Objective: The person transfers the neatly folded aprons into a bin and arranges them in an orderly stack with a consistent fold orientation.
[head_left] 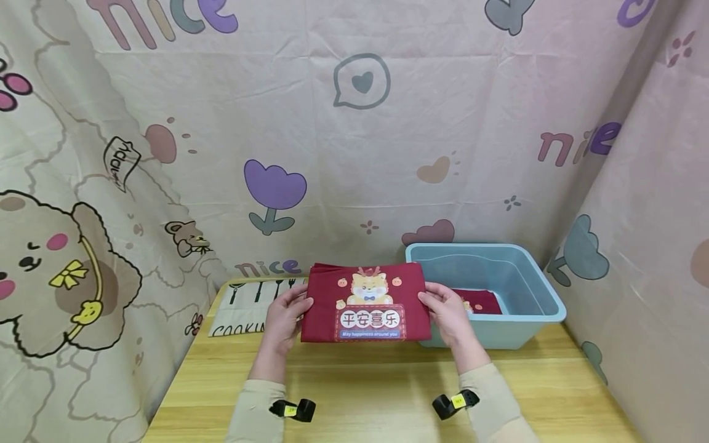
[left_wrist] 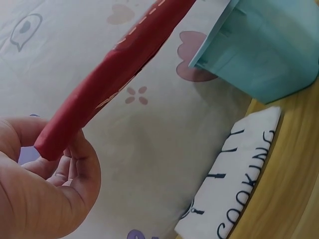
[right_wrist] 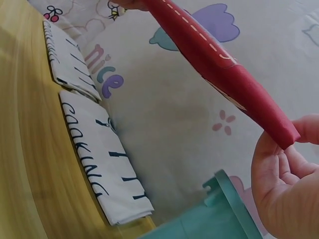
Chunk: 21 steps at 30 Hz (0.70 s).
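A folded dark red cloth (head_left: 365, 303), printed with a cartoon animal and white lettering, is held up level above the table by both hands. My left hand (head_left: 285, 317) pinches its left edge, thumb on the near side. At the right edge, my right hand (head_left: 450, 315) pinches it the same way. Both wrist views show the cloth edge-on as a thick folded band, with the left fingers (left_wrist: 82, 169) and the right fingers (right_wrist: 271, 167) bent behind it. Another red cloth (head_left: 480, 301) lies inside the blue-green bin (head_left: 498, 332), partly hidden by the right hand and the bin wall.
Behind the held cloth, two folded white cloths lettered COOKING, one nearer (right_wrist: 107, 154) and one farther (right_wrist: 67, 57), lie along the back of the wooden table (head_left: 365, 394). Printed curtains (head_left: 354, 154) hang behind and at both sides. The bin stands at the back right.
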Each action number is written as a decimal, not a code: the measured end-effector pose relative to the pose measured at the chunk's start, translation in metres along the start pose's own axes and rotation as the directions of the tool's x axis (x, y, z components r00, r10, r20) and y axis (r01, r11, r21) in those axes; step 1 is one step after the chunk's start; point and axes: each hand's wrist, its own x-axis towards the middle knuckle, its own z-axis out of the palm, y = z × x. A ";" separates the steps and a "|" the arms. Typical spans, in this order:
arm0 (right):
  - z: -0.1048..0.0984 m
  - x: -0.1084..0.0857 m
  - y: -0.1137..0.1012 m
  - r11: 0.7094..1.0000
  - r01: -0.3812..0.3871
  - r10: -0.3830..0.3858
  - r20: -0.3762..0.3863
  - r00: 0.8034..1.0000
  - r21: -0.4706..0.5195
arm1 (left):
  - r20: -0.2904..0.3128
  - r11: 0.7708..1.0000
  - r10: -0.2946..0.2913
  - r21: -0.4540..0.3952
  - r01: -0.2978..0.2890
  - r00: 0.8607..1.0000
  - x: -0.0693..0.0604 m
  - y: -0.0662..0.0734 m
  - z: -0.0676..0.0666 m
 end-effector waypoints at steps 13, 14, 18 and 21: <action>-0.023 -0.002 -0.011 0.999 -0.028 0.028 -0.025 0.999 -0.029 | 0.013 0.999 0.003 -0.039 -0.002 1.000 0.000 -0.008 0.025; -0.025 -0.002 -0.011 0.999 -0.029 0.028 -0.024 0.999 -0.031 | 0.016 0.999 0.006 -0.039 -0.005 1.000 0.000 -0.008 0.027; -0.031 -0.002 -0.013 0.999 -0.024 0.023 -0.027 0.999 -0.034 | 0.023 0.999 0.010 -0.038 -0.010 1.000 0.000 -0.010 0.034; -0.036 -0.002 -0.016 0.999 -0.026 0.025 -0.036 0.999 -0.037 | 0.020 0.999 0.007 -0.045 -0.006 1.000 0.001 -0.012 0.040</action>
